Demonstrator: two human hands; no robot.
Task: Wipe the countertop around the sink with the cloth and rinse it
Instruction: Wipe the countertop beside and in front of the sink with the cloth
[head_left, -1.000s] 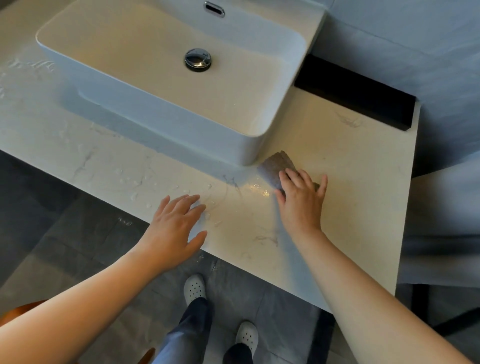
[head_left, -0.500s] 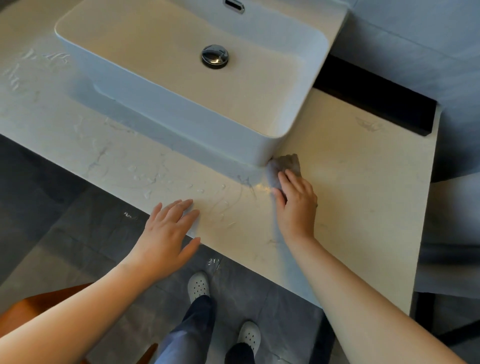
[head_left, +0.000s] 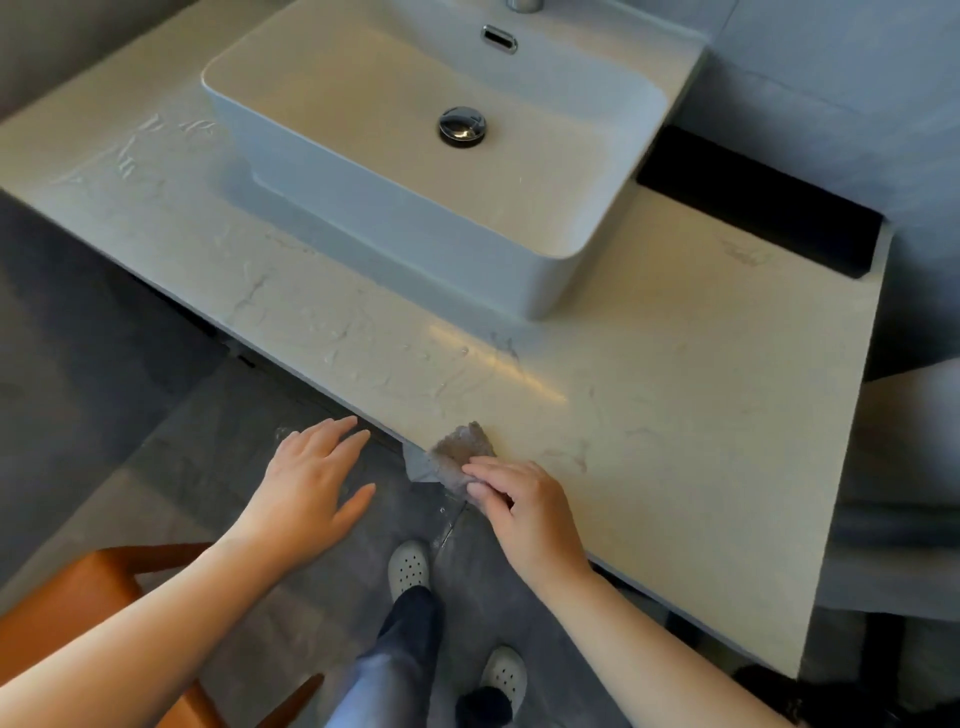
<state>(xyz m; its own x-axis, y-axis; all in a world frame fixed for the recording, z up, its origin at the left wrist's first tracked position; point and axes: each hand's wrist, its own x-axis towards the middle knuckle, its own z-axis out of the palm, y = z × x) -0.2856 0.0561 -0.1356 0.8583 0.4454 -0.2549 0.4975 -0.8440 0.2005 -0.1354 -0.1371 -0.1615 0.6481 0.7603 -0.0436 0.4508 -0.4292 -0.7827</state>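
A small grey-brown cloth lies at the front edge of the pale marble countertop, partly hanging over it. My right hand holds the cloth's near side with curled fingers. My left hand hovers with straight fingers just in front of the counter's edge, over the floor, touching nothing. The white basin sink stands on the counter behind, with a chrome drain plug. Wet streaks shine on the counter left of the cloth.
A black recess runs along the wall at the back right. An orange-brown stool stands at the lower left on the grey tiled floor. My feet in white clogs are below the counter's edge.
My right hand has dragged the cloth from the sink's front corner back to the counter's front edge. My left hand has slid off the counter to just in front of it.
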